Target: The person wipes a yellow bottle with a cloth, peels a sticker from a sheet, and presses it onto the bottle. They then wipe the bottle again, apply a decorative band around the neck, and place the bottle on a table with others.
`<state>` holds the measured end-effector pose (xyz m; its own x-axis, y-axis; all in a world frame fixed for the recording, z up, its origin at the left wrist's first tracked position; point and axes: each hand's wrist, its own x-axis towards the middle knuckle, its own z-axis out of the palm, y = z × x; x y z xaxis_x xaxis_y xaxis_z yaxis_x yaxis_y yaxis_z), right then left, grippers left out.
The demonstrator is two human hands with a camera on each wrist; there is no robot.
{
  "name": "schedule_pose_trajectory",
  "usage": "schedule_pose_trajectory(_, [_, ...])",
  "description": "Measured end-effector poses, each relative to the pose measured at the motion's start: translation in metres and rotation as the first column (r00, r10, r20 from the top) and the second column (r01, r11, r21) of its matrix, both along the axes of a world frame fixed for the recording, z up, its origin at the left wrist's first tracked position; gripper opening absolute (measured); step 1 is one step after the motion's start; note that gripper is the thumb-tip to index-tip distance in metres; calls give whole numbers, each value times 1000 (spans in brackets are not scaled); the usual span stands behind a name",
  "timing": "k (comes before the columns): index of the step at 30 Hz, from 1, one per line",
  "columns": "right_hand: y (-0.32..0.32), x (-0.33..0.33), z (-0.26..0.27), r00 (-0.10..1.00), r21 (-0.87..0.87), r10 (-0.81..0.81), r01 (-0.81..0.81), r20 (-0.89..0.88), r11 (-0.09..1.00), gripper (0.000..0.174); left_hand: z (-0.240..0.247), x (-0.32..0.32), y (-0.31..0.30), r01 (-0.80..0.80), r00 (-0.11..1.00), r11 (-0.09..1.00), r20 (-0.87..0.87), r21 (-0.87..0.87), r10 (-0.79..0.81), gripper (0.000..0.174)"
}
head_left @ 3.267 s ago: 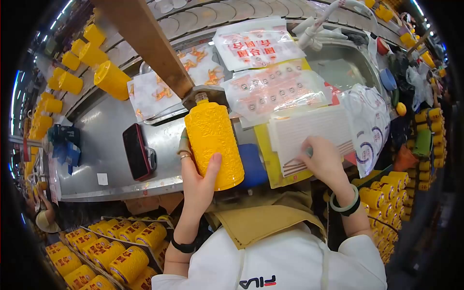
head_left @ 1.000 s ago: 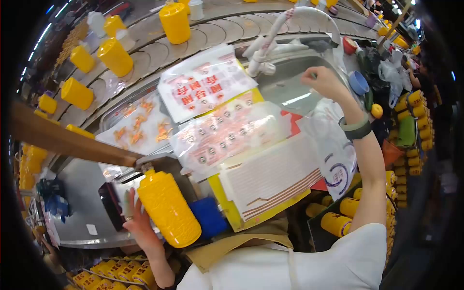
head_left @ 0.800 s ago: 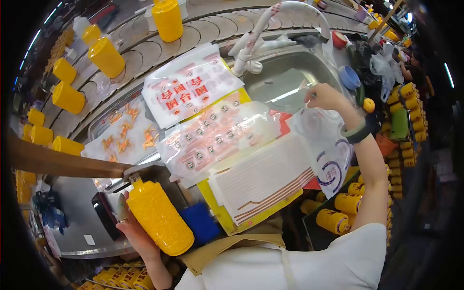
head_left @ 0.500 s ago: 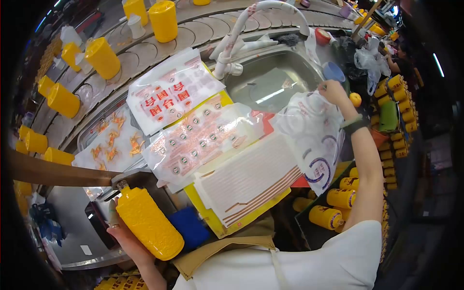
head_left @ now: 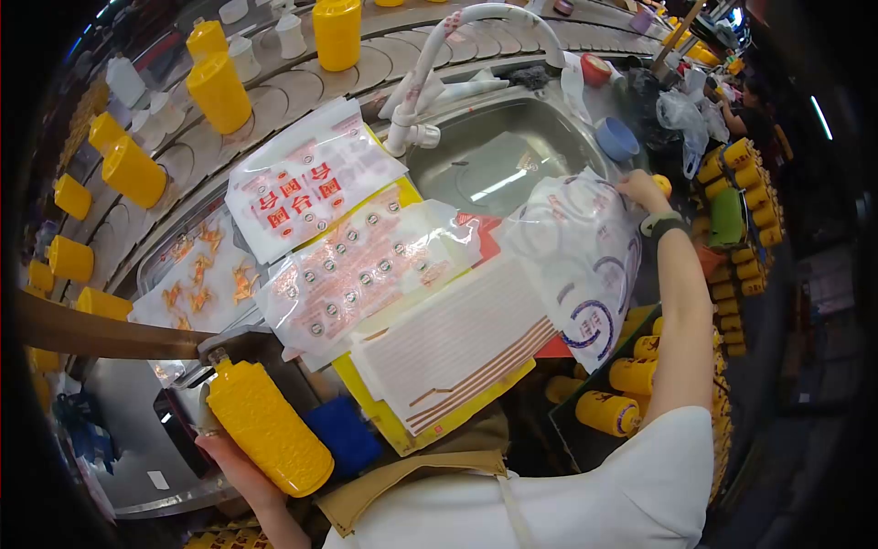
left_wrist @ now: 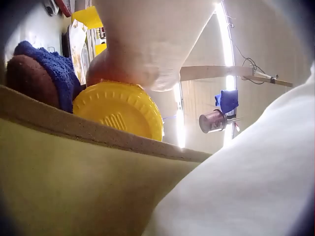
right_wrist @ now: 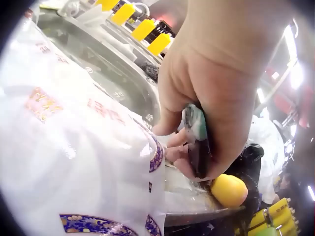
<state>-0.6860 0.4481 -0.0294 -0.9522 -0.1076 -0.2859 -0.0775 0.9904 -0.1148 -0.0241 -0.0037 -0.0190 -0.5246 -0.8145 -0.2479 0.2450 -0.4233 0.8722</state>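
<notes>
A yellow embossed bottle (head_left: 270, 430) leans with its neck in a metal bracket (head_left: 240, 343) at the end of a wooden beam (head_left: 101, 325). My left hand (head_left: 229, 457) holds it from the left, most fingers hidden behind. Its ribbed base (left_wrist: 118, 110) faces the left wrist camera. My right hand (head_left: 645, 192) reaches to the counter right of the sink, beside a small yellow-orange fruit (right_wrist: 229, 191). Its fingers bunch together, with a dark green piece (right_wrist: 198, 135) at the thumb; whether they pinch anything, I cannot tell. Clear printed plastic (right_wrist: 74, 128) lies close to these fingers.
Lined white sheets (head_left: 457, 334) and printed plastic sheets (head_left: 357, 274) cover the counter before a metal sink (head_left: 489, 160) with a white tap (head_left: 412, 101). A blue cloth (head_left: 343, 437) lies beside the bottle. Several yellow bottles (head_left: 133, 174) stand along the conveyor (head_left: 274, 87).
My right hand has gone from the lined sheets, over the sink, to the counter at its right. The left hand stays by the bottle, its thumb no longer on the front. The head view has shifted.
</notes>
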Motion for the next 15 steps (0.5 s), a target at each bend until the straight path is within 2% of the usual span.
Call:
schedule_pose_trajectory(1, [6,-4,-5,1000,1,0,0,0,1000,28,-2,4,-2,28,1000,999,14,19,-28,81])
schedule_pose_trajectory(3, [22,-16,-23,997,-141,-74,74,8,987,36,-1,4,-2,56,998,998,32,38,-57,81])
schedule_pose_trajectory(6, [14,-12,-15,992,-74,-119,122,49,990,40,5,-4,2,8,999,1000,53,-8,-8,80])
schedule_pose_trajectory(10, [15,-15,-18,991,-38,-123,125,45,991,40,7,-6,3,-47,999,998,27,50,45,80])
schedule_pose_trajectory(12, [28,-25,-34,994,-26,-38,35,-98,999,40,7,-6,4,-64,998,995,22,74,63,81])
schedule_pose_trajectory(13, [32,-24,-37,994,-26,-48,46,-94,999,40,7,-6,4,-69,997,996,35,59,67,81])
schedule_pose_trajectory(15, [40,-19,-42,940,-60,184,-209,-286,976,38,8,-6,3,-59,997,997,51,48,56,82])
